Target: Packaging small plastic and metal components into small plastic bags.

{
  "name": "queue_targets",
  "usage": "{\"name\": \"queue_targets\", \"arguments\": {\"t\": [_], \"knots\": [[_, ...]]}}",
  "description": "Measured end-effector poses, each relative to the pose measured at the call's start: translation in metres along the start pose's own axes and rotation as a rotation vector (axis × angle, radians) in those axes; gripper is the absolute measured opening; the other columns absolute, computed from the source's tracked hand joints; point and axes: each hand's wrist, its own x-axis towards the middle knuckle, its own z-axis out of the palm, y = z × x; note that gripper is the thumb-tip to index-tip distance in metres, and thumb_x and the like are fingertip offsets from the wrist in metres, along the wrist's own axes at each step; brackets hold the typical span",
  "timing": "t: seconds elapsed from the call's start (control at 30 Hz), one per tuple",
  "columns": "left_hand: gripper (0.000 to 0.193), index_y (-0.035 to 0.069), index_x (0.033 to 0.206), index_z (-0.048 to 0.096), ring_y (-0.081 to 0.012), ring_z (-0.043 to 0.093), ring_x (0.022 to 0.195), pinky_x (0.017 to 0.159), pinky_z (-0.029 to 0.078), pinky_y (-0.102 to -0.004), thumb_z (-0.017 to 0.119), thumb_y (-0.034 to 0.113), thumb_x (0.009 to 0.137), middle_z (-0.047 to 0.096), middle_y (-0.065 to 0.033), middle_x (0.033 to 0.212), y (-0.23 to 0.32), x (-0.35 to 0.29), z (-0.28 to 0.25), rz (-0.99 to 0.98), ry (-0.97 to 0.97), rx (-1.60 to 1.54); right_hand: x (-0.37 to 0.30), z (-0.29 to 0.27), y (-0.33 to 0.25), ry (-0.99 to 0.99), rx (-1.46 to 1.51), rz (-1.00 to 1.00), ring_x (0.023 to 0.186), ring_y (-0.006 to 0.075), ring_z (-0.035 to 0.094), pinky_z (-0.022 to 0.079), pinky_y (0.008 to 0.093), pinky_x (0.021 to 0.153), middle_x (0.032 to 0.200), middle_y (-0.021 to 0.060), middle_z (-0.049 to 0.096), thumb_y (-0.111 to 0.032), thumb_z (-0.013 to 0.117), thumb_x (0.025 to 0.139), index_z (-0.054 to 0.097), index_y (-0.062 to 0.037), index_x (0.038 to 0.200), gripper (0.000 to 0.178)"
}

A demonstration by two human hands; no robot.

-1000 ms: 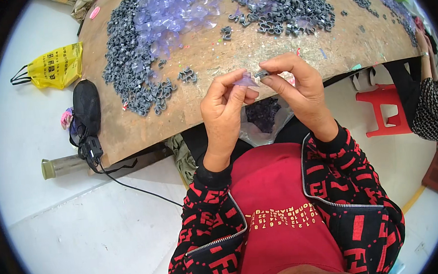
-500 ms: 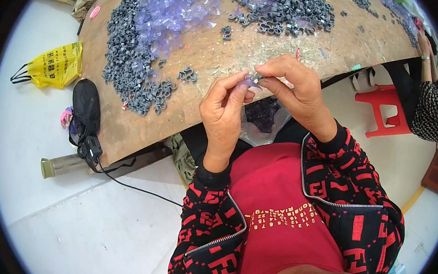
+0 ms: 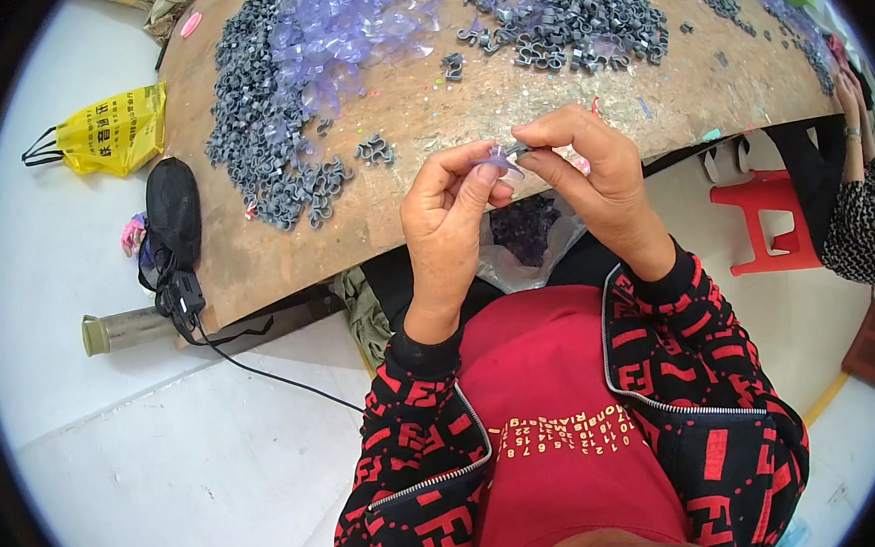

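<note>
Just past the near edge of the table, my left hand (image 3: 442, 218) pinches a small clear purple suction cup (image 3: 502, 159) between thumb and fingertips. Opposite it, my right hand (image 3: 599, 168) has its thumb and forefinger closed on a small grey plastic clip (image 3: 522, 150), mostly covered by the fingers. Cup and clip meet between the two hands; how far they are joined is too small to tell. Ahead on the table lie a heap of grey clips (image 3: 583, 26) and, further left, a heap of purple suction cups (image 3: 357, 23) bordered by more clips (image 3: 253, 124).
A transparent bag (image 3: 556, 251) with dark purple pieces hangs below the table edge (image 3: 356, 250). To the left are a yellow bag (image 3: 113, 133), a black pouch (image 3: 171, 215) with a cable and a bottle (image 3: 125, 331). A red stool (image 3: 770, 218) and another person's arm (image 3: 851, 128) are at right.
Both hands stay nearly in place, with the cup tilted slightly between the fingertips. At the right, the other person's hands have shifted a little.
</note>
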Motion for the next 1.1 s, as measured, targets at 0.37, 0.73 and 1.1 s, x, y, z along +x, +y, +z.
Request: {"name": "queue_targets", "arguments": {"t": [0.37,0.73,1.1], "knots": [[0.016,0.001,0.106,0.061,-0.0101,0.061,0.075,0.068,0.05,-0.0223,0.058,0.004,0.09,0.065,-0.0071,0.09,-0.001,0.0,-0.003,0.057,0.022,0.065,0.002,0.002,0.004,-0.006,-0.078,-0.072,0.081,0.0209,0.062,0.048,0.0288,0.071,0.089,0.0098,0.064,0.004,0.067,0.077,0.064,-0.001,0.097,0.021],[0.015,0.001,0.102,0.061,-0.0099,0.059,0.067,0.062,0.049,-0.0219,0.061,0.006,0.088,0.065,-0.0083,0.086,0.01,0.011,-0.02,-0.227,-0.154,-0.108,0.018,-0.014,0.017,-0.119,-0.339,-0.639,0.069,0.0213,0.06,0.049,0.0304,0.065,0.084,0.0086,0.063,0.002,0.068,0.069,0.064,-0.0028,0.095,0.026],[0.018,0.002,0.103,0.06,-0.0085,0.057,0.071,0.062,0.047,-0.021,0.062,0.01,0.088,0.064,-0.0059,0.085,-0.002,0.019,-0.029,-0.299,-0.186,-0.232,0.007,-0.007,0.019,-0.23,0.062,-0.11,0.085,0.0197,0.06,0.049,0.0313,0.077,0.095,0.0078,0.062,0.0,0.067,0.077,0.065,-0.0021,0.097,0.021]]}}
